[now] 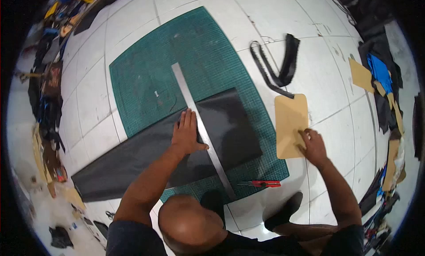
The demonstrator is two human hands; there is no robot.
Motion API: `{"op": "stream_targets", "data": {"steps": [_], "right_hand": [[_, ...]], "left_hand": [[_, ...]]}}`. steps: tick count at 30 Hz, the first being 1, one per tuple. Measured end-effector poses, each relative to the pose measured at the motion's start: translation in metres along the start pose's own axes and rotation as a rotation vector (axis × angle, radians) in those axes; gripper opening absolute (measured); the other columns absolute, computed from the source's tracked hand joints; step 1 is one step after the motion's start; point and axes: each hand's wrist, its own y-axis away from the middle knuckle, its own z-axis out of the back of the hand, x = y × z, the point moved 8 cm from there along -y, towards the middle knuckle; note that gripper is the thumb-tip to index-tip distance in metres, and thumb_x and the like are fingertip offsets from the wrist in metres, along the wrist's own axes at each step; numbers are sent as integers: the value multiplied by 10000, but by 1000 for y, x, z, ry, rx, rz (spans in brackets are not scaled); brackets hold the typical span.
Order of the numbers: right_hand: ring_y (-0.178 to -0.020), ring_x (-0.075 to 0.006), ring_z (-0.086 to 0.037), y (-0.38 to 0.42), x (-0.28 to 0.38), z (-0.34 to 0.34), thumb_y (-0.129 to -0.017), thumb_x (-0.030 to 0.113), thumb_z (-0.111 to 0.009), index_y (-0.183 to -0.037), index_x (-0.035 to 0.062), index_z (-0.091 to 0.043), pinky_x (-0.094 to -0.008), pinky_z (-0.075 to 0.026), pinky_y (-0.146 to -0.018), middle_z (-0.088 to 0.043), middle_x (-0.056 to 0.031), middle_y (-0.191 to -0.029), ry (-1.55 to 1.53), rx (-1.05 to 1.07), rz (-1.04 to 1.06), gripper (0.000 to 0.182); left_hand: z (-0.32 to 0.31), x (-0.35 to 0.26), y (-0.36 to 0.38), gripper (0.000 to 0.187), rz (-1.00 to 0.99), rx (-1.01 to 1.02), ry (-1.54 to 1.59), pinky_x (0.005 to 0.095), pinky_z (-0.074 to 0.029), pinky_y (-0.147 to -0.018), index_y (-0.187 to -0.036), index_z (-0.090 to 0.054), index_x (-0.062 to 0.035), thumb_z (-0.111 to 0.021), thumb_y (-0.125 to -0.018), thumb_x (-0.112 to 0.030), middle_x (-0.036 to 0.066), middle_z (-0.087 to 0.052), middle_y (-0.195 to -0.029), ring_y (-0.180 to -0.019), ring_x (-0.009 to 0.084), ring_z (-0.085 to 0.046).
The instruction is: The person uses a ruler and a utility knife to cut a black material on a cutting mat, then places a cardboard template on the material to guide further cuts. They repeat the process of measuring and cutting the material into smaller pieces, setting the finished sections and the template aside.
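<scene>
A black sheet [228, 123] lies across the green cutting mat [150, 79], its left part reaching past the mat onto the tiles. Across the sheet runs a metal ruler [179, 76], slanting down to the right. My left hand [185, 134] rests flat on the sheet against the ruler's left side, fingers stretched and thumb reaching onto the ruler. At the right edge of a tan rounded-corner card [290, 112] is my right hand [314, 146], its fingers bent and its thumb apart from them. A red box cutter [267, 184] lies near the mat's lower right corner.
A black strip [290, 61] lies in a loop on the white tiled floor [332, 92] above the card. Piles of scraps [383, 74] line the right side, with more clutter [48, 88] at left. A foot in a dark sock [285, 211] is below the cutter.
</scene>
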Motion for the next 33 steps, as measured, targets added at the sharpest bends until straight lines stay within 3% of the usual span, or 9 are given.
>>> {"op": "stream_targets", "data": {"steps": [3, 7, 12, 16, 20, 24, 29, 30, 33], "right_hand": [[-1080, -352, -569, 48, 38, -3, -813, 300, -788, -1288, 98, -587, -474, -464, -917, -570, -168, -1189, -221, -9, 18, 554], [-990, -352, -581, 97, 106, -30, -741, 329, -828, -1149, 88, -607, -471, -469, -843, -557, -139, -1051, -311, 161, 52, 522], [-1021, -291, -587, 101, 155, -45, -772, 367, -782, -1127, 136, -632, -440, -446, -908, -565, -95, -1072, -218, -11, 222, 449], [-1040, -276, -593, 106, 147, -106, -846, 294, -713, -1127, 144, -615, -444, -455, -908, -581, -79, -1076, -196, 101, 313, 333], [-946, -353, -611, 99, 143, -89, -864, 198, -704, -1094, 97, -601, -470, -513, -822, -581, -125, -1014, -441, 112, 216, 271], [-930, -423, -630, 99, 135, -70, -903, 179, -687, -1155, 77, -546, -501, -528, -794, -605, -179, -1016, -661, 166, 20, 307], [-931, -509, -654, 49, 175, -34, -947, 176, -639, -1219, 41, -466, -557, -520, -788, -658, -273, -1018, -845, 46, -230, 349], [-933, -530, -654, 31, 188, -30, -945, 157, -615, -1243, 22, -433, -580, -519, -783, -665, -314, -951, -805, -16, -183, 375], [-926, -514, -660, -29, 230, -45, -942, 168, -596, -1277, 32, -379, -582, -518, -764, -671, -301, -975, -756, -24, -149, 421]], "left_hand": [[3, -5, 2, 1426, -8, 24, 39, 604, -239, -1199, -1580, -76, 28, -879, -609, -640, 225, -91, -1652, -1545, 397, -92], [-2, -1, 1, 1457, -1, 26, 56, 596, -199, -1213, -1587, -36, 13, -872, -601, -658, 218, -58, -1663, -1551, 394, -55], [1, -5, -1, 1427, 7, 17, 58, 594, -221, -1206, -1589, -62, 13, -859, -618, -663, 207, -68, -1664, -1548, 392, -70], [3, -5, -3, 1421, -27, -41, 28, 585, -239, -1204, -1586, -75, 22, -861, -617, -658, 224, -101, -1655, -1541, 395, -116], [-2, -2, 0, 1421, -6, -22, 18, 556, -206, -1221, -1585, -90, 23, -854, -605, -667, 212, -114, -1663, -1550, 369, -112], [2, -3, 8, 1444, -4, -64, -66, 565, -135, -1238, -1580, -107, 52, -798, -595, -747, 220, -148, -1657, -1552, 370, -103], [2, 0, 7, 1483, -23, -55, -44, 588, -155, -1229, -1579, -73, 49, -830, -571, -731, 238, -124, -1650, -1547, 402, -83], [-1, 2, 0, 1485, -33, -64, -26, 589, -165, -1226, -1578, -75, 51, -833, -569, -731, 240, -124, -1649, -1546, 408, -82], [-2, 3, 1, 1475, -34, -72, 13, 588, -193, -1221, -1577, -79, 49, -853, -569, -701, 228, -119, -1654, -1547, 401, -84]]}}
